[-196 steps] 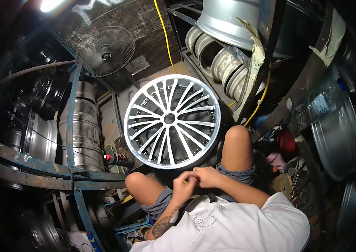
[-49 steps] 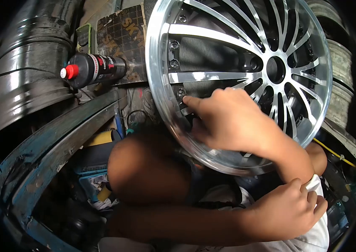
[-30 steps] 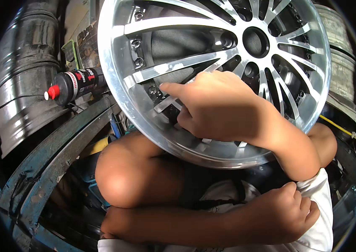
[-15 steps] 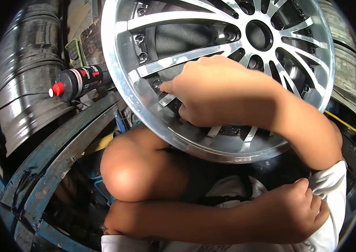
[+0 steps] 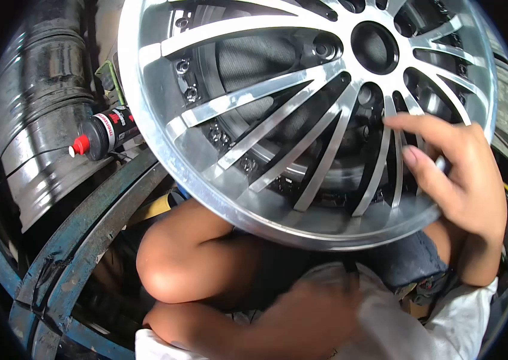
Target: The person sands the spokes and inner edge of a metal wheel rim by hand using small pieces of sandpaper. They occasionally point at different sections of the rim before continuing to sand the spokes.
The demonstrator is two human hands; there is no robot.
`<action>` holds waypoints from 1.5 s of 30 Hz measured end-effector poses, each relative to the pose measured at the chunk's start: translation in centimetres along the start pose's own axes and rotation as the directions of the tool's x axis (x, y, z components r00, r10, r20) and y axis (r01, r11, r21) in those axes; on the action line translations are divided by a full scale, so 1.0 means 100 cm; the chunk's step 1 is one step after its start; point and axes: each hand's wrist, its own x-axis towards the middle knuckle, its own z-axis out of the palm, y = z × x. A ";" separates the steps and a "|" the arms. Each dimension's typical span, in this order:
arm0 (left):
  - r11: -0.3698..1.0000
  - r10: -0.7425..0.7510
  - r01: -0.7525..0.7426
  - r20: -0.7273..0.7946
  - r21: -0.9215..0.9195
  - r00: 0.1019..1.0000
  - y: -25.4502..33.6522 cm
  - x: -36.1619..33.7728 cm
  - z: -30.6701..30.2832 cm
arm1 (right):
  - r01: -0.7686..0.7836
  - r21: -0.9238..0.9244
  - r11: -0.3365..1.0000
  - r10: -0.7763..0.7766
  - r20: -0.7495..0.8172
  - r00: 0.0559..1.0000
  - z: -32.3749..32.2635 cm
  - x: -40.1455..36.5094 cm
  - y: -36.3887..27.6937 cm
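A polished alloy wheel rim (image 5: 248, 222) with silver spokes and dark gaps fills the upper middle of the view, tilted above the person's bent legs. Over its lower right spokes is my right hand (image 5: 467, 171), with index finger and thumb spread apart; the index fingertip is at a spoke, and no object shows between them. My left hand (image 5: 320, 312) is low in front of the body, below the rim. Motion blur smears its fingers, so its grip and any contents cannot be made out.
A black bottle with a red cap (image 5: 104, 133) lies to the left, its label partly readable. Behind it stands a worn metal barrel-shaped rim (image 5: 47, 108). A chipped blue metal frame (image 5: 80, 234) curves along the lower left. A yellow item (image 5: 156, 207) shows beside the knee.
My right hand has moved right across the rim, and its fingers have spread. My left hand has swung leftward from near the right sleeve. The rim appears larger and lower left in view.
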 end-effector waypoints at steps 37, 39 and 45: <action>0.550 -0.801 0.750 -0.020 0.368 0.598 -0.093 0.053 -0.120 | 0.476 -0.038 0.878 -0.377 0.559 0.738 -0.018 -0.029 0.006; 0.562 -0.789 0.739 -0.026 0.372 0.614 -0.093 0.053 -0.120 | 0.509 -0.033 0.860 -0.402 0.572 0.715 -0.019 -0.027 0.008; 0.609 -0.752 0.718 -0.043 0.337 0.658 -0.097 0.047 -0.119 | 0.503 0.036 0.863 -0.413 0.624 0.664 -0.024 -0.021 0.006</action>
